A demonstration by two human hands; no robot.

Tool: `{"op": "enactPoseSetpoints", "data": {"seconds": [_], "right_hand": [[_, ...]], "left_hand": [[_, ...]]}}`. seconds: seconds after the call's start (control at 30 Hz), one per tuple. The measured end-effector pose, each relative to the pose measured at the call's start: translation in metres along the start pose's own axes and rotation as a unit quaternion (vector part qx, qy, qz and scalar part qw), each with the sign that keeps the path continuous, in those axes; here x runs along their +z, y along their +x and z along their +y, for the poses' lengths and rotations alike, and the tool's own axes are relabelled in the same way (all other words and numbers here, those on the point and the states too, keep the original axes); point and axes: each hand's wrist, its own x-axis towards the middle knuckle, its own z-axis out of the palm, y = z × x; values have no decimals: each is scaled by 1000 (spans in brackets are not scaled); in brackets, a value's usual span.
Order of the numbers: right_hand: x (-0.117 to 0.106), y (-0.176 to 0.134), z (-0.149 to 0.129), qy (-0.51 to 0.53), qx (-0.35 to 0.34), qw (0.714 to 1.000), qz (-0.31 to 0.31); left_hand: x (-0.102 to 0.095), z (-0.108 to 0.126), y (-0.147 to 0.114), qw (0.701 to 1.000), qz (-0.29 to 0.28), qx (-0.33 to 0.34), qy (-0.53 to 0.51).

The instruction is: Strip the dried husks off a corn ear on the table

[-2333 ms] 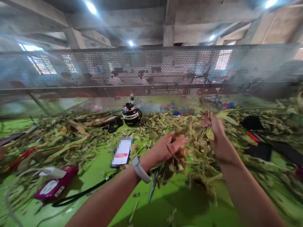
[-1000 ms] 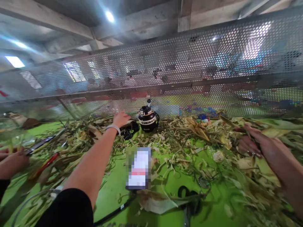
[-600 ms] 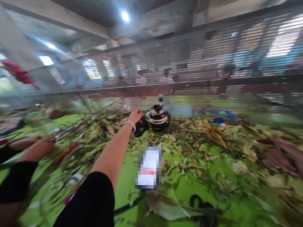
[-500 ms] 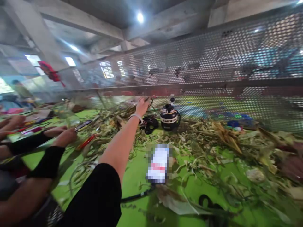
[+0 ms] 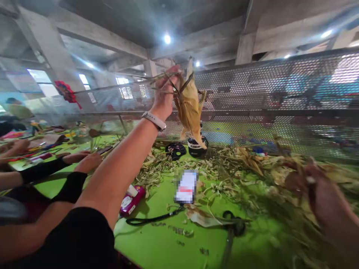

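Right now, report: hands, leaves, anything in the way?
Left hand raised, holding dry leaves. Right hand low, blurred, grip unclear. Held leaves partly hide bottle.

Glare round ceiling lamps (image 5: pixel 167 38) — blur lower right

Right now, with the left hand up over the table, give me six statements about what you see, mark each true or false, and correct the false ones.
1. The left hand grips a dry leaf bundle. True.
2. The phone lies on top of the scissors. False: it lies apart from them, on the green table.
3. The dry leaf bundle hides part of the black bottle. True.
4. The black bottle stands nearer the camera than the phone. False: it stands beyond the phone, toward the perforated screen.
5. The purple device lies left of the phone in the picture. True.
6. The right hand is in sharp focus. False: it is blurred.
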Motion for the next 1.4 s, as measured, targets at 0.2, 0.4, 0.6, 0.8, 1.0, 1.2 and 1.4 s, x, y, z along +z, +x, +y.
{"op": "enactPoseSetpoints", "data": {"seconds": [0.2,0.4,0.6,0.8,1.0,1.2,1.4], "right_hand": [[37,-27,28,-9,5,1000,-20],[58,-40,41,-15,-56,995,-78],[57,-38,31,-71,-99,988,-99],[37,-19,43,38,-31,996,-78],[41,-24,42,77,0,995,-63],[58,-34,35,-65,-91,991,-75],[55,-31,40,45,16,998,40]], "left_hand": [[65,16,-101,963,-14,-248,-109],[123,27,-193,856,3,-451,-252],[134,31,-210,843,-7,-443,-304],[116,10,-247,922,-71,-351,-147],[121,-18,-289,908,-95,-401,-75],[115,-20,-287,933,-35,-353,65],[124,-22,-287,844,23,-491,-214]]}}
